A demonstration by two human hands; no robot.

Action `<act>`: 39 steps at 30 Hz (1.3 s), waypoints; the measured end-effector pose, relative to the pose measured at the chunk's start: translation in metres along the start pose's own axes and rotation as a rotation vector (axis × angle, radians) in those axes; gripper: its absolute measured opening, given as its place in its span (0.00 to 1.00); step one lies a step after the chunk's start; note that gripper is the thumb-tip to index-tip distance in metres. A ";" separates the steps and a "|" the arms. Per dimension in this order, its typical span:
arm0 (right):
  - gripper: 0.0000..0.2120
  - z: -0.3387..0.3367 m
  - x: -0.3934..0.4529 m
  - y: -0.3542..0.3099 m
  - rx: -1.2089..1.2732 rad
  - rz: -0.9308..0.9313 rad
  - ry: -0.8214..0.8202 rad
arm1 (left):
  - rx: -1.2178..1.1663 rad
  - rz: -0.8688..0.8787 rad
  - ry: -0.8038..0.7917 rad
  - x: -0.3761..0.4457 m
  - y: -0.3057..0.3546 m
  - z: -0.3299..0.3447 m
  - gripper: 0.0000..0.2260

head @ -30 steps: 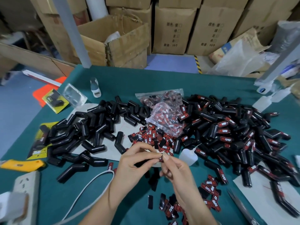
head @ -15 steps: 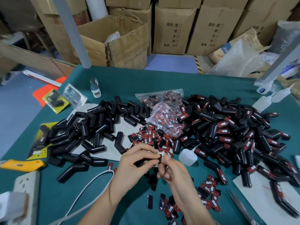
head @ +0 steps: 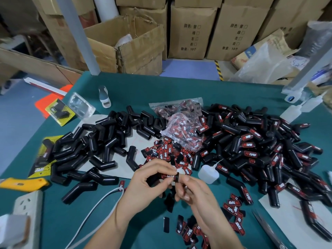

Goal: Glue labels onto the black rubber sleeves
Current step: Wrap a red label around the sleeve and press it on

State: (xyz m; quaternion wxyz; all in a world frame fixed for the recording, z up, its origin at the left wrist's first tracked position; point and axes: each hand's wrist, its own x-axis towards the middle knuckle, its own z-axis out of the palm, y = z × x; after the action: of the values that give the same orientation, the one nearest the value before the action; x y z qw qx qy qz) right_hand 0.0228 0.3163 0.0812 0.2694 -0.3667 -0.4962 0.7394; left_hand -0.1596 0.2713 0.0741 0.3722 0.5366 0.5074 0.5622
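Label point(head: 168, 176) pinched between left hand point(head: 149, 184) and right hand point(head: 192, 191) fingertips, 6 o'clock of table — thin, floppy, likely tacky; best gripped by edges. Unlabelled sleeves point(head: 100, 141) piled 9 o'clock — light, rubbery.

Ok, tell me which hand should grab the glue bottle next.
Right. The glue bottle stands just beyond the right hand, on its side of the table. The left hand grips the black sleeve with its label, so it probably should keep holding.
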 end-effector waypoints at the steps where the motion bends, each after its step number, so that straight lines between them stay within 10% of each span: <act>1: 0.20 0.000 0.000 0.000 -0.002 -0.011 -0.001 | 0.014 0.010 -0.004 0.000 0.001 0.000 0.06; 39: 0.24 0.004 0.002 0.006 -0.005 -0.077 0.121 | 0.085 0.147 0.097 0.000 -0.006 0.005 0.06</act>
State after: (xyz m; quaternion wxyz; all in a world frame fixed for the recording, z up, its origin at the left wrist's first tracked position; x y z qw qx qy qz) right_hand 0.0184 0.3137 0.0763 0.3263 -0.3922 -0.4945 0.7037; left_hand -0.1554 0.2730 0.0682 0.2819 0.5598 0.5075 0.5913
